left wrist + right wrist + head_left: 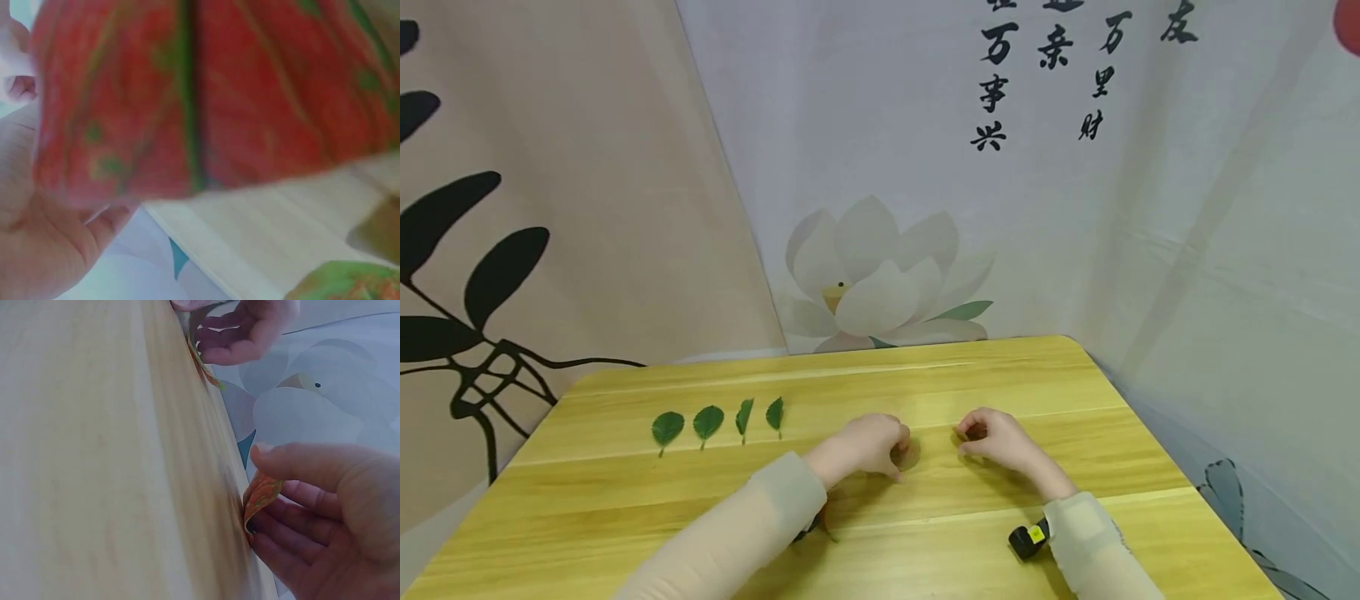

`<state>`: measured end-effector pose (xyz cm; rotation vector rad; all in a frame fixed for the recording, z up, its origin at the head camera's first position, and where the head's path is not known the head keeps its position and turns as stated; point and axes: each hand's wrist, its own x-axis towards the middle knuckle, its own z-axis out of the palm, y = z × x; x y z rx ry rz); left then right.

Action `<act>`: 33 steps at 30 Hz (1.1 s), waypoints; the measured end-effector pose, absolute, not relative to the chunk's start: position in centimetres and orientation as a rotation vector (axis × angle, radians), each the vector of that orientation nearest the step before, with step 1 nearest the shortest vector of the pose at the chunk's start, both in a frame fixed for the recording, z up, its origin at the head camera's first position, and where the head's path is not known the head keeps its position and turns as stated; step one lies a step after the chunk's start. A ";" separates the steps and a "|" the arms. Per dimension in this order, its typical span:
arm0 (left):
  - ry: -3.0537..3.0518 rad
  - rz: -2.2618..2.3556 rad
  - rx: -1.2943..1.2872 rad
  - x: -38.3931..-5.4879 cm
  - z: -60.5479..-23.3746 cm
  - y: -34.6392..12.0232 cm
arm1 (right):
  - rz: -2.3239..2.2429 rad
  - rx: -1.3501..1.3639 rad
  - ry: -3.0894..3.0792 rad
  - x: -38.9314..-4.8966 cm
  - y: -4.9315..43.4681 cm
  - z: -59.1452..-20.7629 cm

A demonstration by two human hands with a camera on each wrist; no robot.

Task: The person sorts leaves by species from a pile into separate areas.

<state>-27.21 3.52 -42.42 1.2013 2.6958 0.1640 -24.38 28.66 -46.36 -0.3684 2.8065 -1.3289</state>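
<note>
In the head view my left hand [868,442] bends downward over the middle of the table, with a gap between thumb and fingers. A red leaf with green veins [137,94] fills much of the left wrist view and hides part of that hand. Beside the left fingers, the right wrist view shows a curled leaf [199,359]. My right hand [1000,437] is low over the table further right. Its thumb and fingers pinch a small orange-red leaf [261,494]; the thumb covers part of it.
Green leaves [667,427] lie in a row at the back left of the wooden table [925,533]. A red-green leaf [350,281] shows at the corner of the left wrist view. Behind the table hangs a printed curtain [880,167].
</note>
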 end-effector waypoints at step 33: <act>2.368 1.366 0.734 -29.2 -41.8 -0.6 | -1.404 -0.265 2.829 -24.4 28.9 -46.4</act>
